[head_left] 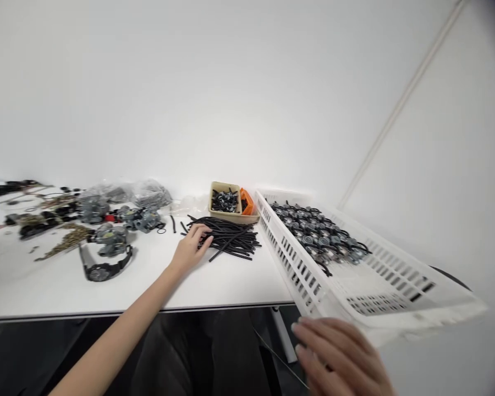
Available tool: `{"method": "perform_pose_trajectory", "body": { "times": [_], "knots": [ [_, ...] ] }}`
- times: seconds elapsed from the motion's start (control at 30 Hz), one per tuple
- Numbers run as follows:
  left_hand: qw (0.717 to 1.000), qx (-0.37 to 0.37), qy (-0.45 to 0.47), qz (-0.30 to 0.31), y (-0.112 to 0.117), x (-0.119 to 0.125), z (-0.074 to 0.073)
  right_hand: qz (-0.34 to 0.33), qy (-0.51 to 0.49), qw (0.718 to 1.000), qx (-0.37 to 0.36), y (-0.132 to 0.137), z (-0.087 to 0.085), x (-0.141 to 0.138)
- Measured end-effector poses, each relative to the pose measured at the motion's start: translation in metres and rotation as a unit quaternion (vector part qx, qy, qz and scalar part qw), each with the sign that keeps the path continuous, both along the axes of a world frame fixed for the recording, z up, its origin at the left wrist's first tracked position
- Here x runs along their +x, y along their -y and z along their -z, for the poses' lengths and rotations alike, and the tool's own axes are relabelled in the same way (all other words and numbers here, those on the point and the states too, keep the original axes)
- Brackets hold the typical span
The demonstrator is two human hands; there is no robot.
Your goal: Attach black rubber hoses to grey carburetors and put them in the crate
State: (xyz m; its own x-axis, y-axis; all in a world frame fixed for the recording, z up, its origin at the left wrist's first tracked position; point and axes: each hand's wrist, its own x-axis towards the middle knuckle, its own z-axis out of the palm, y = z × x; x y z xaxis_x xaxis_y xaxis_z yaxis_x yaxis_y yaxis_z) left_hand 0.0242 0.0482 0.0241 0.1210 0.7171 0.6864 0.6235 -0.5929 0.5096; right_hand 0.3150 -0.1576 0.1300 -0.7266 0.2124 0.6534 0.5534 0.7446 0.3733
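My left hand (192, 247) rests at the left end of a pile of thin black rubber tubes (235, 236) on the white table. Its thumb and fingers are apart and touch the tubes; no tube is visibly lifted. Low at the right, my right hand (340, 357) hangs in front of the table edge, below the near end of a white plastic crate (301, 275). Its fingers are stretched out, slightly blurred, with nothing seen in them. Inside the crate lie rows of grey metal carburetor-like parts (322, 236) with short black tubes attached.
Behind the tubes stand a beige bin (211, 206) of small dark parts and an orange basket (247, 202). To the left lie a black wristwatch (99, 273), loose metal assemblies (111, 237), brass-coloured pieces (68, 239) and plastic-bagged parts (150, 193). A white wall rises behind.
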Motion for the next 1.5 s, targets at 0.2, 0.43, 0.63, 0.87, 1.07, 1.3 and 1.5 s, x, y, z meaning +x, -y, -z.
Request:
{"method": "perform_pose_trajectory", "body": {
  "times": [0.2, 0.43, 0.63, 0.87, 1.07, 1.3, 1.5],
  "knots": [
    [0.993, 0.034, -0.096, -0.062, 0.037, -0.034, -0.022, 0.001, -0.157, 0.982, -0.109, -0.083, 0.088, -0.040],
    [0.871, -0.256, -0.190, -0.374, 0.058, -0.146, -0.067, 0.074, -0.321, 0.923, -0.201, -0.151, 0.147, -0.052],
    [0.790, -0.398, -0.252, -0.393, 0.039, -0.193, -0.050, 0.095, -0.362, 0.892, -0.254, -0.151, 0.152, -0.046],
    [0.793, -0.398, -0.284, -0.363, 0.033, -0.198, -0.035, 0.087, -0.359, 0.892, -0.261, -0.151, 0.154, -0.047],
    [0.808, -0.342, -0.285, -0.386, 0.028, -0.195, -0.052, 0.084, -0.362, 0.890, -0.264, -0.150, 0.155, -0.047],
    [0.835, -0.235, -0.343, -0.361, 0.020, -0.173, -0.090, 0.086, -0.374, 0.890, -0.247, -0.147, 0.153, -0.049],
    [0.891, -0.093, -0.292, -0.336, 0.044, -0.126, -0.104, 0.085, -0.367, 0.888, -0.265, -0.148, 0.155, -0.050]
  ]
}}
